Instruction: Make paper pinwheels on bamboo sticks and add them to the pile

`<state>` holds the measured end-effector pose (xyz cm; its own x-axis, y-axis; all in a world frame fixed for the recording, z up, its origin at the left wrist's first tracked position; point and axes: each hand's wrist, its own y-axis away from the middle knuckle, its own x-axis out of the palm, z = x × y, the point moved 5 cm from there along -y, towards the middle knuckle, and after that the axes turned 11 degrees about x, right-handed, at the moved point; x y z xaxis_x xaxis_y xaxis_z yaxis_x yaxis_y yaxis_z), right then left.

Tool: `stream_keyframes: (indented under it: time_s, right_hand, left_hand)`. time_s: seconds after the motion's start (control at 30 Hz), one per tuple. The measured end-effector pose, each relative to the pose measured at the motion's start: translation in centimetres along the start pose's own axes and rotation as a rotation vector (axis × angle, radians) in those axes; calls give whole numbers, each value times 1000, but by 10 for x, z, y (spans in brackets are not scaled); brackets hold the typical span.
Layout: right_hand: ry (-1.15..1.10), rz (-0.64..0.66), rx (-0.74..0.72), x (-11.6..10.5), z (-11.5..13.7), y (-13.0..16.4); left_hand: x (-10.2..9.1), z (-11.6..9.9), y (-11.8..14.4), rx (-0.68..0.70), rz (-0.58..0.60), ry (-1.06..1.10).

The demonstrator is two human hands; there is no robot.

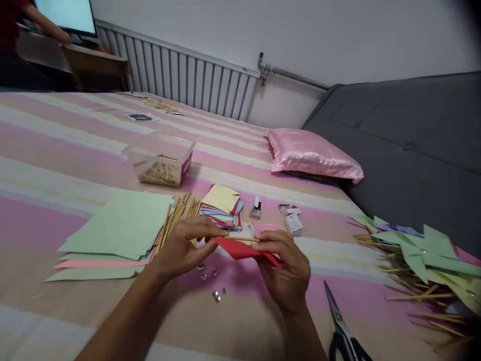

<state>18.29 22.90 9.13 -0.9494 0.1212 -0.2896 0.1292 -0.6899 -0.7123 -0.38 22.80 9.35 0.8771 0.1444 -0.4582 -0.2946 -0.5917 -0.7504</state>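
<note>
Red paper (pixel 237 249), partly folded, is held up between my two hands above the striped bedspread. My left hand (pixel 187 244) pinches the left end of a thin wooden stick (pixel 242 239) lying along the paper's upper edge. On the other side my right hand (pixel 282 260) grips the paper and the stick's right end, fingers on top. Several small shiny metal pins (pixel 216 296) lie on the cloth below. Just beyond my hands is a stack of cut coloured paper squares (pixel 221 199). Loose sticks (pixel 176 216) lie beside my left hand.
Green paper sheets (pixel 116 223) lie left, with a clear plastic box (pixel 160 158) of sticks behind them. Two small boxes (pixel 255 208) stand beyond my hands. Scissors (pixel 340 321) lie at right, near piled paper pinwheels (pixel 424 250). Farther off are a pink pillow (pixel 313 153) and a person's arm (pixel 48 25).
</note>
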Motion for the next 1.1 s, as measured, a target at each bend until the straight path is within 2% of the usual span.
stream_keyframes:
  time_s: [0.2, 0.57, 0.77, 1.1]
  right_hand:
    - [2, -3, -6, 0, 1, 0]
    - [30, -17, -4, -1, 1, 0]
    - [7, -45, -31, -2, 3, -1]
    - [49, -32, -28, -2, 3, -1]
  left_hand:
    - [1, 4, 3, -19, 30, 10]
    - [1, 3, 2, -23, 19, 17]
    - [5, 2, 3, -40, 80, 46]
    - [2, 4, 3, -37, 36, 3]
